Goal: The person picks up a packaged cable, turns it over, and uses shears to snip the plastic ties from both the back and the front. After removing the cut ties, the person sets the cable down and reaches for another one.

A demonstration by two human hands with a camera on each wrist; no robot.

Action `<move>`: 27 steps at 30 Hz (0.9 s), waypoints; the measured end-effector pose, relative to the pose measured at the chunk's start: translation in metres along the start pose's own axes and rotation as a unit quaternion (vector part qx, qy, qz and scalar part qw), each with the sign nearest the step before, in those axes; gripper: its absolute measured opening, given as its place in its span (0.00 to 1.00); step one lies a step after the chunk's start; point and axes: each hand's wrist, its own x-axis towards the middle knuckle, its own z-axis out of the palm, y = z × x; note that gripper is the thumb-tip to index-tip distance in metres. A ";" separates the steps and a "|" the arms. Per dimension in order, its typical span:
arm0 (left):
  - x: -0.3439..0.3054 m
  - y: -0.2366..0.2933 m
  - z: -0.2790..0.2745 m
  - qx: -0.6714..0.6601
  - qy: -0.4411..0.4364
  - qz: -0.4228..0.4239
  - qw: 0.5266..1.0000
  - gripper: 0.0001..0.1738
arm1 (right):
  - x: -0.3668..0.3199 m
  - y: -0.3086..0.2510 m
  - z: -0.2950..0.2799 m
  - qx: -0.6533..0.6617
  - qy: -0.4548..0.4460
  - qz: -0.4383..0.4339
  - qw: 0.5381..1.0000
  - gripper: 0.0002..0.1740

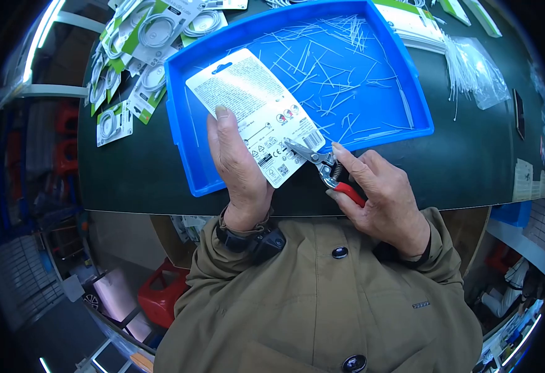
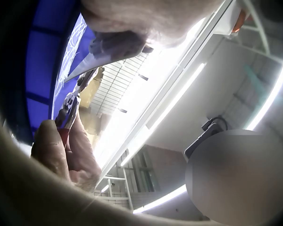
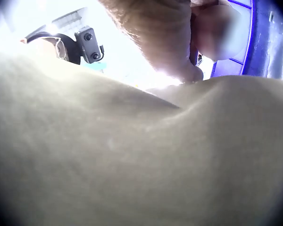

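Observation:
My left hand (image 1: 238,165) grips a white printed package card (image 1: 254,112), held back side up over the near left part of a blue tray (image 1: 191,133). My right hand (image 1: 381,199) holds red-handled cutters (image 1: 329,171), whose metal tips touch the card's lower right edge. In the left wrist view the cutters (image 2: 70,110) and the right hand (image 2: 61,155) show from below, beside the tray's blue underside (image 2: 42,61). The right wrist view is mostly my olive sleeve (image 3: 132,160), with the left forearm (image 3: 155,33) and the tray's edge (image 3: 266,42) above it.
Several cut white cable ties (image 1: 334,68) lie scattered in the tray. Packaged white cables on green cards (image 1: 132,68) are piled at the table's back left. A clear bag of white ties (image 1: 474,68) lies right of the tray. The dark table edge (image 1: 446,199) runs just before my body.

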 end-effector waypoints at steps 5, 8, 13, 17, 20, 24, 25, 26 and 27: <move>0.001 0.001 -0.001 0.015 -0.018 0.005 1.000 0.27 | -0.006 0.006 0.007 0.030 0.014 -0.005 0.999 0.42; 0.003 0.003 -0.004 0.023 -0.043 0.000 0.999 0.25 | -0.009 0.007 0.006 0.056 0.015 0.004 0.998 0.42; 0.005 0.020 -0.025 0.053 -0.098 0.001 0.994 0.27 | -0.007 0.010 -0.007 0.110 0.032 -0.008 0.993 0.42; 0.014 0.042 -0.055 0.053 -0.147 0.008 0.988 0.25 | 0.006 0.009 -0.025 0.121 0.056 -0.022 0.991 0.44; 0.017 0.062 -0.046 -0.017 -0.055 0.007 0.998 0.21 | 0.019 0.006 -0.031 0.114 0.065 -0.048 0.990 0.46; 0.052 0.055 -0.088 -0.266 -0.358 -0.001 0.895 0.27 | 0.034 -0.008 -0.030 0.109 0.025 -0.091 0.990 0.47; 0.053 0.054 -0.089 -0.296 -0.347 -0.006 0.890 0.28 | 0.037 -0.012 -0.029 0.101 0.004 -0.101 0.990 0.48; 0.051 0.055 -0.084 -0.326 -0.338 -0.011 0.883 0.28 | 0.039 -0.017 -0.028 0.091 -0.015 -0.110 0.990 0.48; 0.048 0.059 -0.081 -0.329 -0.331 -0.028 0.884 0.33 | 0.041 -0.024 -0.028 0.074 -0.047 -0.108 0.990 0.48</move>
